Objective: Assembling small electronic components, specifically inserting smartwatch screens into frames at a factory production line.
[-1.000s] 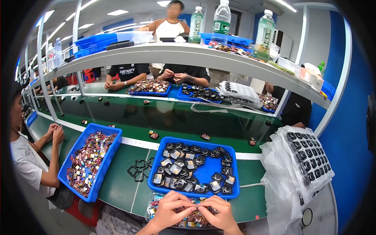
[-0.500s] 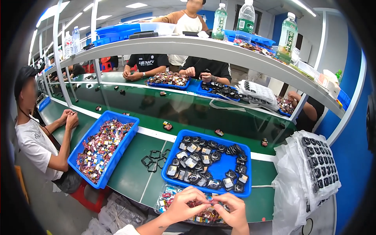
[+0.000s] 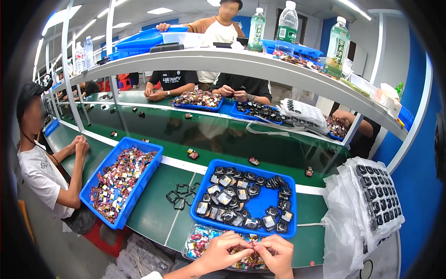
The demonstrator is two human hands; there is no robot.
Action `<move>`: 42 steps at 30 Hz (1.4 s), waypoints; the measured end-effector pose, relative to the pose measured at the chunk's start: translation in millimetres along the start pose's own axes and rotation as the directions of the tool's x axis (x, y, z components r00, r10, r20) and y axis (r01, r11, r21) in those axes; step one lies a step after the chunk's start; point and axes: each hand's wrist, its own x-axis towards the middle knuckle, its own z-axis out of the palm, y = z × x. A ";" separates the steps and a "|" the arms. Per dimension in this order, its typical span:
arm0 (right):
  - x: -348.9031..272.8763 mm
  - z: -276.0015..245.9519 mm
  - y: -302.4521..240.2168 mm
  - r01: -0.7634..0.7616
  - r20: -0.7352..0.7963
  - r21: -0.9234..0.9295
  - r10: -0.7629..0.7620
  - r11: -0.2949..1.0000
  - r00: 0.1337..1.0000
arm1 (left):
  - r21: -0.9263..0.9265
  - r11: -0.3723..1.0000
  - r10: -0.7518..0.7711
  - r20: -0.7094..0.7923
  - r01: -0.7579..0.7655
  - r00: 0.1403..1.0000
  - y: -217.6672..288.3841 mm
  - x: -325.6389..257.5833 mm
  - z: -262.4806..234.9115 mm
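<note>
My left hand (image 3: pixel 226 251) and my right hand (image 3: pixel 278 255) meet at the near edge of the bench, their fingertips pinched together on a small reddish electronic part (image 3: pixel 253 246). The fingers cover most of it, so its exact kind is unclear. Below them lies a clear plastic tray (image 3: pixel 189 251) heaped with small red, white and blue electronic pieces. Just beyond my hands stands a blue tray (image 3: pixel 291 204) holding many black camera-like housings (image 3: pixel 227 197), some with pale square faces.
Black empty frames (image 3: pixel 179 197) lie left of that tray. Farther left is a blue bin (image 3: pixel 160 156) full of small boards, beside a seated co-worker (image 3: pixel 44 172). White foam trays (image 3: pixel 378 193) stack at the right. Loose boards (image 3: pixel 254 161) dot the green belt, beneath a shelf (image 3: pixel 213 54) with bottles.
My hands stay together at nearly the same spot, slightly lower. The loose boards on the belt have shifted a little to the left. The left co-worker's hands have come closer together.
</note>
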 end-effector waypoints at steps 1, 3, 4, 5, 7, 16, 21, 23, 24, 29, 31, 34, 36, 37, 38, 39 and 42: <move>-1.3 -2.2 -3.5 0.009 -0.006 -0.005 -0.009 1.000 1.000 | 0.013 1.000 0.009 -0.006 -0.009 1.000 -0.4 -0.5 0.0; -3.6 -5.7 -8.9 -0.135 0.004 0.095 0.136 0.986 0.991 | -0.021 0.998 0.056 -0.017 -0.056 0.998 0.5 -0.9 -0.4; -2.8 -3.6 -10.8 -0.152 -0.027 0.128 0.157 0.980 0.987 | -0.032 0.997 0.071 -0.039 -0.072 0.997 0.3 -1.4 0.5; -2.9 -3.9 -8.4 -0.145 -0.028 0.127 0.150 0.981 0.988 | -0.029 0.997 0.076 -0.042 -0.077 0.996 -0.7 -2.9 1.8; -5.6 -3.9 -1.3 -0.138 0.015 0.187 0.138 0.973 0.990 | -0.084 0.996 0.041 -0.021 -0.043 0.999 -2.6 -5.3 2.9; -12.0 -2.3 -5.9 -0.282 0.112 0.523 0.264 0.804 0.958 | -0.215 0.977 0.003 0.033 0.004 0.999 -2.5 -11.0 0.9; -13.4 -0.3 -2.4 -0.256 0.109 0.540 0.235 0.802 0.966 | -0.254 0.967 0.005 0.046 0.007 0.999 -4.5 -14.0 1.1; -16.8 1.1 4.4 -0.272 0.152 0.623 0.227 0.733 0.962 | -0.423 0.903 -0.041 0.092 0.077 0.995 -5.1 -14.2 1.8; -17.1 2.3 7.6 -0.286 0.167 0.653 0.234 0.701 0.958 | -0.418 0.906 -0.024 0.099 0.063 0.995 -4.9 -13.3 2.0; -19.2 9.5 15.7 -0.189 0.167 0.766 0.093 0.614 0.982 | -0.524 0.845 -0.111 0.027 0.109 0.993 -10.1 -16.5 8.3; -17.0 12.8 14.9 -0.227 0.199 0.777 0.113 0.587 0.973 | -0.554 0.815 -0.192 0.015 0.168 0.981 -9.7 -19.2 5.8; -17.2 12.6 16.0 -0.231 0.198 0.807 0.119 0.543 0.973 | -0.541 0.830 -0.167 -0.006 0.137 0.986 -11.6 -16.2 10.1; -18.3 12.0 13.7 -0.238 0.210 0.818 0.113 0.523 0.971 | -0.531 0.836 -0.169 -0.010 0.138 0.986 -10.7 -14.7 11.0; -19.6 11.8 14.4 -0.235 0.204 0.819 0.117 0.524 0.972 | -0.527 0.838 -0.172 -0.012 0.140 0.985 -10.0 -14.5 11.4; -20.6 12.1 15.8 -0.264 0.224 0.819 0.140 0.509 0.965 | -0.523 0.840 -0.176 -0.016 0.141 0.984 -9.3 -14.4 11.4; -21.6 12.0 16.6 -0.292 0.245 0.819 0.160 0.494 0.956 | -0.519 0.843 -0.180 -0.022 0.142 0.983 -8.5 -14.7 11.6; -20.8 10.7 15.9 -0.393 0.318 0.813 0.238 0.430 0.918 | -0.508 0.848 -0.199 -0.035 0.154 0.979 -6.5 -15.6 11.3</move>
